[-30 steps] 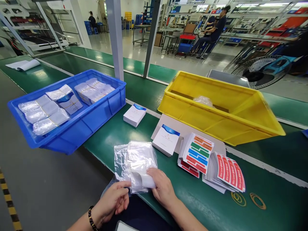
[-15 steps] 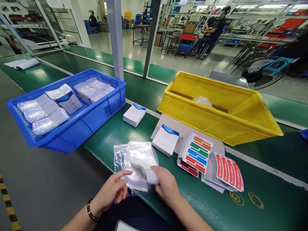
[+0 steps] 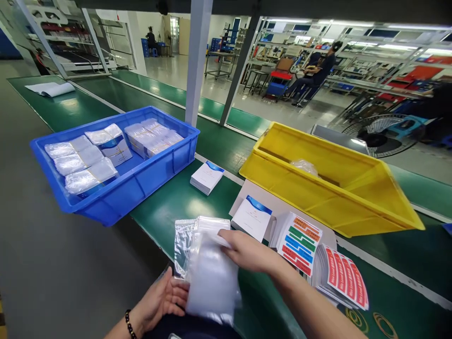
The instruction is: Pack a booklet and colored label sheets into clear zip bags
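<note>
A clear zip bag [image 3: 212,282] hangs over the near edge of the green bench, held at both ends. My left hand [image 3: 165,299] grips its lower left side, fingers curled round the plastic. My right hand [image 3: 247,252] pinches the bag's upper edge by the zip strip. Beneath it lies a stack of empty zip bags [image 3: 184,245]. Just right of my right hand sits a white booklet with a blue corner [image 3: 252,217].
A blue crate [image 3: 141,181] of bagged booklets overhangs the bench at left. A yellow bin [image 3: 339,197] stands at right. Another stack of booklets [image 3: 207,176], coloured sticker sheets [image 3: 300,238], red label sheets [image 3: 344,278] and two rubber bands [image 3: 377,322] lie on the bench. A person sits far back.
My right hand slid from the bag's lower edge up to its zip end, and the bag now hangs longer toward me. The view tilted down slightly.
</note>
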{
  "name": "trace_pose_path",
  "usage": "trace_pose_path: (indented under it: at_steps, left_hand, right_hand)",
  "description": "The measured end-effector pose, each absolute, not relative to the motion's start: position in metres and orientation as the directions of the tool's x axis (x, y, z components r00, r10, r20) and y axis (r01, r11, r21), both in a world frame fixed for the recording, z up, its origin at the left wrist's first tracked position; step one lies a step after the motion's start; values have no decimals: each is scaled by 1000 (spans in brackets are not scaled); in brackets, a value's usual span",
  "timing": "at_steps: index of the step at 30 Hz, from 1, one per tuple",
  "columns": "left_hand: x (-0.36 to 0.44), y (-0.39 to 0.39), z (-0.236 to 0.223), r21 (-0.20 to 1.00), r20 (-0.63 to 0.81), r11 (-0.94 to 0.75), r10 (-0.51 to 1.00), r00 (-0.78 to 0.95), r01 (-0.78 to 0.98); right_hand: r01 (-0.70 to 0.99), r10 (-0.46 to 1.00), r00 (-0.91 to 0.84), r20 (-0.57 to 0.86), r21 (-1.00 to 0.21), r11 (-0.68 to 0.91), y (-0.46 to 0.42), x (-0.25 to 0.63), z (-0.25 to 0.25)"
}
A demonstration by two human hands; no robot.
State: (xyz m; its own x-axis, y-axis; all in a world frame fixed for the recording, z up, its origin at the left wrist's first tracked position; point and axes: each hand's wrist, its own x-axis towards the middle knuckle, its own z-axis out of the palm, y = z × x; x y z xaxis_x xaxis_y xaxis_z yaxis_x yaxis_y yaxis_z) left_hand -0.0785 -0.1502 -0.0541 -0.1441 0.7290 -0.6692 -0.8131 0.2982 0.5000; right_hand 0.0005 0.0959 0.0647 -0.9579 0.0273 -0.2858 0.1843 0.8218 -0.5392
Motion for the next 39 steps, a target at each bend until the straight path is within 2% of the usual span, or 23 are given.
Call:
trace_pose_path:
  at_steps: [1,4,11,17,21,23,26,29,35,37,39]
  left_hand:
    - [-74,-149,-57,465,-639,281,763,-99,-839]
    - [-63,-145,-63,416,-586,273,810,-26,-868]
    - [-54,-136,-68,396,-555,388,823,120,-832]
    - [-46,-138,-72,383,-587,275,809,-3,-882]
    - [-46,-138,-64,413,-740,82,610,-282,-907]
    - [-51,-139,-58,406,-761,4,556,-336,-914]
    - [-62,-144,-51,316,-754,-78,584,-301,-945]
    - [-69,-148,-49,278,-790,-93,544,-283,-956]
    - [-54,-144,-55,205,-807,-31,560,-187,-978]
    - [-49,-143,-55,251,-788,-55,568,-237,-967]
    - [-48,-143,-53,380,-720,-116,585,-373,-917]
  right_hand:
    - [213,60,-946,-320,-469,857,96,-13,52]
    - [254,117,-929,-352,-376,891,98,-40,22]
    - [301,173,-907,-383,-303,904,102,-64,11]
    - [376,256,-900,-352,-335,864,78,-67,0]
    - [420,324,-896,-304,-337,843,65,-68,-5]
    - [453,357,-879,-314,-321,832,65,-71,-5]
    - [474,351,-858,-374,-319,821,68,-75,-3]
    - [466,316,-853,-415,-335,819,68,-76,-2]
    - [400,249,-894,-372,-415,817,59,-74,1]
    - [392,236,-902,-362,-458,797,57,-71,2]
    - [397,238,-906,-351,-505,766,57,-63,4]
